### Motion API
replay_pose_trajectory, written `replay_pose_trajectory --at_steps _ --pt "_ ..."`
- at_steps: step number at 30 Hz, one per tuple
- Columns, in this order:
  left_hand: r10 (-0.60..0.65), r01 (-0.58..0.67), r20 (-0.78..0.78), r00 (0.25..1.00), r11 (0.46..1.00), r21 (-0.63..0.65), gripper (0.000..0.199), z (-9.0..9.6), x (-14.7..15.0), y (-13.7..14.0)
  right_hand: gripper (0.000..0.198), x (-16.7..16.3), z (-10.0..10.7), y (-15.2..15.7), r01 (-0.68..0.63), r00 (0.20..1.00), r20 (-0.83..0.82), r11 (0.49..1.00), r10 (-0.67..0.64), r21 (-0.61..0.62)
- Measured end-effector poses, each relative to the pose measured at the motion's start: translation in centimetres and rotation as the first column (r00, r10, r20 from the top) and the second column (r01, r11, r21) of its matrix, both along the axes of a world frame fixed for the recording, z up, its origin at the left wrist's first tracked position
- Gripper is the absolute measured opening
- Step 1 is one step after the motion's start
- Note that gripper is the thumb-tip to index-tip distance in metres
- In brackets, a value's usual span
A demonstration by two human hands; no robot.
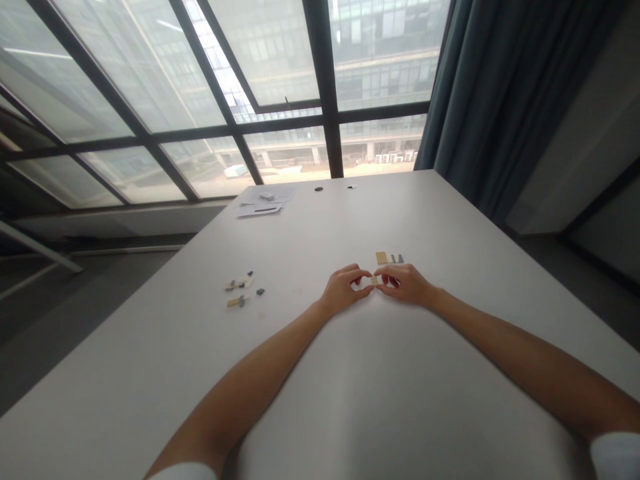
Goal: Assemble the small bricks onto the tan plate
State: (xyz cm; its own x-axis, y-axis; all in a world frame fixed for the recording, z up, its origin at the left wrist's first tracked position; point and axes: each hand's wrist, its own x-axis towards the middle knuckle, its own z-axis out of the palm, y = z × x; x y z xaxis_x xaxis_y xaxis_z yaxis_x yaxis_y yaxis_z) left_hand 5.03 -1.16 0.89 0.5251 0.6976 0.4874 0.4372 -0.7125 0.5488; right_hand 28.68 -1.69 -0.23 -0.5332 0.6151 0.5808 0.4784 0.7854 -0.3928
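Both of my hands meet over the white table (320, 247), pinching one small tan piece, perhaps a toy building brick (375, 281), between thumbs and fingertips. My left hand (349, 288) grips its left side, and my right hand (405, 283) grips its right side. The piece is too small to make out in detail. Just beyond my right hand lies a row of small flat pieces (383, 257), tan at the left and white and grey toward the right.
Left on the table are a tan and grey piece (235, 302), a pale and grey cluster (233, 285) and a small dark piece (260, 291). Papers (265, 200) lie at the far left edge. A dark round disc (319, 189) sits at the far edge, before the windows.
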Motion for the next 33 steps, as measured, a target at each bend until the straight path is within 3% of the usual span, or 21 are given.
replay_pose_trajectory --at_steps 21,26,29,33 --pt "0.014 -0.015 0.013 1.0 1.0 0.02 0.022 -0.2 0.1 0.2 0.014 -0.1 0.4 -0.1 0.032 0.997 -0.07 0.995 -0.038 -0.092" --pt "0.023 -0.023 0.024 0.999 1.0 0.009 0.018 -0.4 0.0 0.3 0.013 1.8 2.0 1.2 0.119 0.979 -0.147 0.983 -0.14 -0.138" --pt "0.025 -0.025 0.023 0.999 1.0 0.004 0.018 -0.4 0.0 0.3 0.016 4.1 3.2 2.5 0.241 0.948 -0.172 0.957 -0.267 -0.159" --pt "0.026 -0.026 0.03 0.999 1.0 0.004 0.018 -0.3 0.0 0.3 0.018 7.4 3.1 4.3 0.358 0.915 -0.149 0.926 -0.374 -0.124"
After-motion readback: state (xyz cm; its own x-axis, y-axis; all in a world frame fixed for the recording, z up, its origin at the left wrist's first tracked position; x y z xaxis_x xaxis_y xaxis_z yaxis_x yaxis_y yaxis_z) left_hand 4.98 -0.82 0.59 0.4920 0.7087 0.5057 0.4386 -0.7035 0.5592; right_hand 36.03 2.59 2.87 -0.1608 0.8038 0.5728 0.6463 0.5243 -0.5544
